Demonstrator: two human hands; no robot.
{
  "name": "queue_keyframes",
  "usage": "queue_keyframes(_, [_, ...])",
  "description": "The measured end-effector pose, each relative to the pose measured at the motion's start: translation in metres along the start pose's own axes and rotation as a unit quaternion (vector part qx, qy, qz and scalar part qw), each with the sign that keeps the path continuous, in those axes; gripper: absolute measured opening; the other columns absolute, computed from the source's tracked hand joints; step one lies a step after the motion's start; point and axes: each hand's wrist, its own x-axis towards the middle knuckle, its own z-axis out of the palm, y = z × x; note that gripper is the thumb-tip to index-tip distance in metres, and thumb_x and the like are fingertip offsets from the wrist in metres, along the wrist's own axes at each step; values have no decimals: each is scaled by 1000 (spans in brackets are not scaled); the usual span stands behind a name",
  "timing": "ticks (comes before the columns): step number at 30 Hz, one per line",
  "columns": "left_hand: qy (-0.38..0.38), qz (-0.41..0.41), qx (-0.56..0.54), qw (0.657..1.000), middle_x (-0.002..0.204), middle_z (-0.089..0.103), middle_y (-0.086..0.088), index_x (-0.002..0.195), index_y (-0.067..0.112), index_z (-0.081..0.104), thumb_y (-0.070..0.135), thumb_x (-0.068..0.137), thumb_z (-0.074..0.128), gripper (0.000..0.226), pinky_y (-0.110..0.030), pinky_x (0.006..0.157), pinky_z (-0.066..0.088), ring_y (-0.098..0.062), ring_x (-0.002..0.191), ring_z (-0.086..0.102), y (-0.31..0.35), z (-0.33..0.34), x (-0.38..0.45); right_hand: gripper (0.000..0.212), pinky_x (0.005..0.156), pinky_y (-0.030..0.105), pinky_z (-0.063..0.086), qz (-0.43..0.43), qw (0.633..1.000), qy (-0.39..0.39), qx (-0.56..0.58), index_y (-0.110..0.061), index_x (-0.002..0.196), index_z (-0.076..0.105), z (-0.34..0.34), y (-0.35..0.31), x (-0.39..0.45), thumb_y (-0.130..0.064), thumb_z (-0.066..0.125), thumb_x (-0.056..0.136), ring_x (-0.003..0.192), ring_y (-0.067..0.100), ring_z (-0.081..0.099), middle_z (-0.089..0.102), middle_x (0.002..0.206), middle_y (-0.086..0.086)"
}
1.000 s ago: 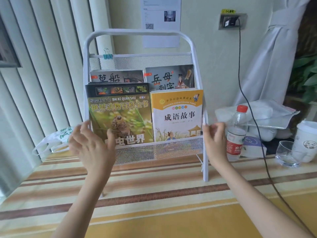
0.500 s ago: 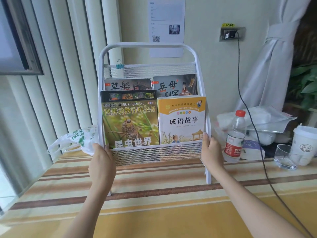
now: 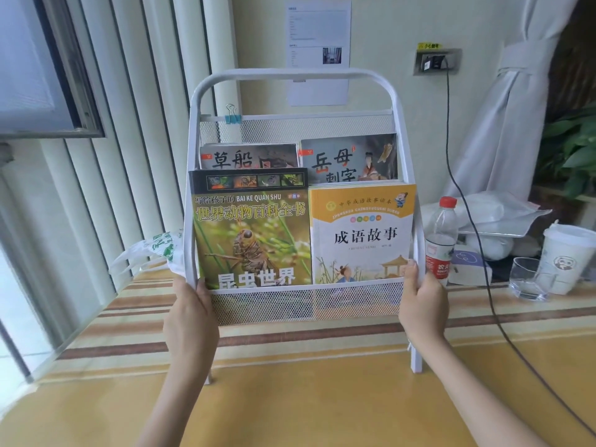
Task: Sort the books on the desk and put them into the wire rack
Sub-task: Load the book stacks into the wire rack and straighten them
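From the head view, the wire rack (image 3: 292, 75) stands upright on the desk (image 3: 322, 398) straight ahead of me, its long axis running up and down, and I have it by both side posts. My left hand (image 3: 190, 321) wraps the left post low down, just beside the front pocket's corner; my right hand (image 3: 422, 301) curls round the right post at about the same height, thumb on the front. The rack sits squarely between my hands, neither one nearer. All four books are already in it: the insect book (image 3: 251, 233) and the yellow story book (image 3: 362, 233) in the front pocket, two grey books (image 3: 348, 159) behind. A water bottle (image 3: 440, 237) stands just beside the right post, so I judge any shift rightward would risk knocking it.
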Motion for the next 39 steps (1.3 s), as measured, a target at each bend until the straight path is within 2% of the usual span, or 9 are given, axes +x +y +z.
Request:
queue_keyframes(8, [9, -9, -2, 1000, 72, 59, -31, 93, 0, 38, 29, 100, 32, 31, -41, 55, 30, -52, 70, 57, 0, -11, -11, 65, 45, 26, 30, -6, 1000, 15, -5, -7, 75, 55, -13, 1, -13, -60, 20, 89, 53, 27, 51, 51, 55, 5])
queue_keyframes(12, [13, -5, 2, 1000, 70, 59, -31, 94, 0, 38, 30, 99, 31, 32, -41, 54, 32, -51, 67, 57, -1, -10, -12, 47, 75, 40, 41, 43, 994, 60, 84, -12, 106, 47, -20, -17, -23, -53, 34, 86, 91, 30, 54, 60, 97, 8])
queue_keyframes(16, [26, 7, 0, 1000, 63, 57, -27, 87, 4, 36, 26, 99, 34, 25, -37, 51, 28, -49, 61, 57, 0, -9, -15, 45, 100, 39, 29, -182, 965, 168, 90, -6, 122, 48, -34, -75, -27, -31, 47, 85, 119, 26, 44, 53, 124, 11])
queue_keyframes(21, [26, -5, 5, 1000, 63, 58, -28, 89, 3, 38, 29, 98, 35, 28, -38, 52, 30, -49, 62, 59, 1, -10, -15, 43, 114, 40, 18, -288, 957, 12, 31, -13, 127, 50, -21, -174, 0, -30, 42, 88, 113, 16, 53, 62, 119, 1])
queue_keyframes(24, [39, 16, -5, 999, 71, 62, -26, 90, 11, 35, 44, 96, 36, 34, -38, 55, 30, -47, 70, 61, 3, -18, -10, 39, 114, 46, 12, -238, 965, -74, -85, -18, 125, 43, -5, -208, 24, -36, 40, 90, 100, 22, 61, 68, 99, 1])
queue_keyframes(27, [60, 35, -44, 997, 79, 63, -17, 116, 14, 44, 59, 84, 25, 58, -38, 61, 33, -41, 80, 61, 13, -23, 10, 33, 107, 46, 26, -208, 961, -132, -126, -17, 118, 42, 8, -225, 41, -37, 40, 92, 89, 26, 61, 63, 81, 2])
queue_keyframes(29, [48, 33, -111, 992, 63, 54, -6, 114, 15, 51, 61, 84, 27, 60, -38, 59, 33, -35, 70, 56, 20, -22, 26, 32, 94, 40, 35, -212, 961, -140, -113, -17, 116, 47, 12, -228, 46, -36, 40, 93, 80, 26, 56, 54, 71, -1])
queue_keyframes(34, [47, 9, -156, 987, 51, 46, -2, 68, 14, 47, 55, 88, 41, 47, -40, 57, 38, -30, 57, 49, 23, -18, 41, 21, 84, 38, 37, -174, 976, -129, -33, -21, 106, 53, 10, -225, 68, -32, 41, 92, 97, 28, 56, 62, 93, -2])
queue_keyframes(39, [52, 15, -118, 992, 54, 50, 1, 89, 7, 58, 53, 88, 30, 54, -36, 53, 33, -31, 59, 53, 22, -16, 41, 43, 93, 46, 30, -259, 938, -122, -193, -21, 116, 46, 36, -241, 105, -41, 57, 80, 118, 26, 40, 49, 122, 4])
